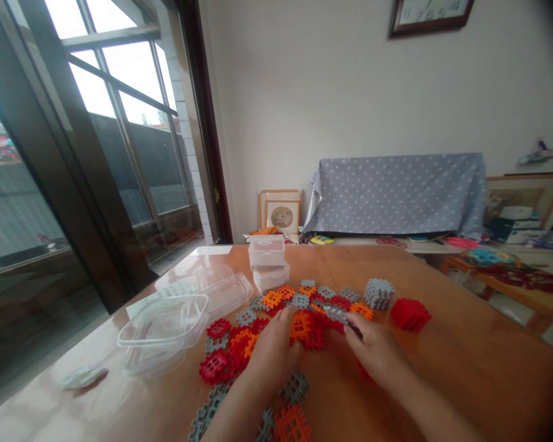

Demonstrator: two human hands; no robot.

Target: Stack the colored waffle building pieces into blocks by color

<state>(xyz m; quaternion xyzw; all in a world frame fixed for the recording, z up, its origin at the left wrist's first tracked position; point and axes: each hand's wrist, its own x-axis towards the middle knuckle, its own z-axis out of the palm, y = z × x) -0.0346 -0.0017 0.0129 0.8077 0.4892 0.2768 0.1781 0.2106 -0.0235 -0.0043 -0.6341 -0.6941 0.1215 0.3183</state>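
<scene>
At the left edge of the frame stands a dark-framed window [133,129], and below it the brown table [442,294] begins. In the lower left lies a crumpled wrapper [83,377]; to its right is a clear tub [163,325], with clear lids [228,298] just beyond it. Notched red, orange and gray pieces [216,366] are scattered from the lower center up to the middle of the frame, behind which two white boxes [267,253] stand stacked. The left hand [276,344] reaches in among the pieces, its fingers at an orange piece [299,326]; whether it grips that piece I cannot tell. The right hand [373,347], right of center, pinches a gray piece [336,315] between thumb and fingers, above the scattered ones. Farther right are a gray stack [379,293] and, just beside it, a red stack [410,314]. Behind the table, a dotted cloth [396,193] hangs at center right.
</scene>
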